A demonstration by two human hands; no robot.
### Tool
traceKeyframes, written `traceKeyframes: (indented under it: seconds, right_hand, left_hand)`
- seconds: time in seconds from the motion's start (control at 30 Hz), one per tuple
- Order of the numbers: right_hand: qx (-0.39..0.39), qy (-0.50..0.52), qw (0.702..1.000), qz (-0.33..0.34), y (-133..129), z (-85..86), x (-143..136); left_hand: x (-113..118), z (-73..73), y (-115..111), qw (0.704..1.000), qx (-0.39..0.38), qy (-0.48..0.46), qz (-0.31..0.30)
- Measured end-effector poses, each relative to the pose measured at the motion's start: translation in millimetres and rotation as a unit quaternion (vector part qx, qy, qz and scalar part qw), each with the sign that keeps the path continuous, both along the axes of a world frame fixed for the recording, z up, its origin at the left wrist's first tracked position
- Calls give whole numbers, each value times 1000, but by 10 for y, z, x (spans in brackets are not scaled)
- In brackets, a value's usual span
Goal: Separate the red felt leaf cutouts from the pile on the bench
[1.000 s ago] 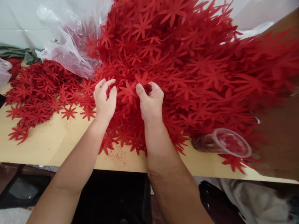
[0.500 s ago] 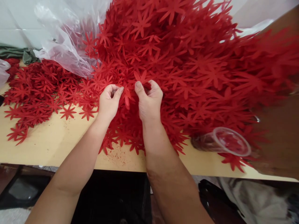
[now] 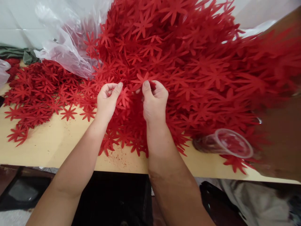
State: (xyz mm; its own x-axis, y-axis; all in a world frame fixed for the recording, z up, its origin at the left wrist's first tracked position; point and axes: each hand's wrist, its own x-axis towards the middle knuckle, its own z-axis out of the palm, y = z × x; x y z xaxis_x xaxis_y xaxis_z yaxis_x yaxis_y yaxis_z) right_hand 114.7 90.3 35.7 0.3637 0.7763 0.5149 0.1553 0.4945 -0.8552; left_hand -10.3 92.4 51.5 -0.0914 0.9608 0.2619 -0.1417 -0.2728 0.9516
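Observation:
A large heap of red star-shaped flower pieces (image 3: 188,56) covers the middle and right of the table. My left hand (image 3: 108,95) is closed in a pinch over the front of the heap, with a red flower piece (image 3: 124,97) at its fingertips. A little to the right, my right hand (image 3: 155,97) pinches another red flower piece (image 3: 144,78) between thumb and fingers, its petals spreading out beyond the thumb. The two hands are apart, with red pieces between and beneath them.
A clear plastic cup (image 3: 234,142) lies on its side at the right, by a brown cardboard surface (image 3: 279,135). Clear plastic bags (image 3: 68,47) stand behind, left. A smaller red pile (image 3: 35,91) lies left on the pale table (image 3: 58,138); dark green cloth (image 3: 29,56) is behind it.
My hands have moved slightly apart, the left one to the left and the right one to the right. The flower piece at my right hand has shifted right with it.

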Motion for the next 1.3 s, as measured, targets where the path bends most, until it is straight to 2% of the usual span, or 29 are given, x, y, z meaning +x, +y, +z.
traceKeyframes:
  seconds: [0.1, 0.2, 0.3, 0.4, 0.47, 0.67, 0.77, 0.83, 0.9, 0.97, 1.1, 1.2, 1.3]
  right_hand:
    - [4, -11, 999, -35, -2, 16, 15]
    - [5, -18, 998, -57, -23, 39, 6]
    - [6, -30, 999, -44, -72, 84, -36]
    - [5, -57, 998, -9, -126, 136, -87]
    - [2, -69, 997, 18, -153, 160, -116]
    - [-27, -59, 990, 122, -171, 166, -153]
    - [-36, -44, 992, 112, -165, 166, -151]
    - [-35, -36, 993, 103, -164, 170, -148]
    - [-38, -32, 993, 108, -168, 176, -150]
    - [-58, -28, 989, 133, -173, 179, -159]
    - [-91, -2, 977, 192, -164, 158, -162]
    - [-80, 30, 982, 170, -115, 104, -116]
    - [-70, 63, 988, 123, -50, 43, -55]
  left_hand:
    - [-30, -67, 40, 999, 20, 48, -5]
    - [-65, -104, 50, 989, 88, 119, 26]
    - [-66, -79, 10, 970, 159, 180, 48]
    - [-32, -45, -28, 966, 187, 178, 3]
    - [-21, -45, -20, 973, 175, 153, -11]
    - [-106, -61, 64, 997, 60, 34, 36]
    - [-93, -9, 23, 998, 67, 19, -3]
    - [-54, 16, -15, 995, 81, 35, -46]
    - [-22, 11, -24, 994, 78, 50, -63]
    - [-23, -25, 10, 996, 67, 50, -37]
    - [-118, -126, 144, 996, 55, 18, 61]
    - [-192, -169, 202, 994, 59, 27, 92]
    - [-222, -152, 178, 984, 98, 79, 125]
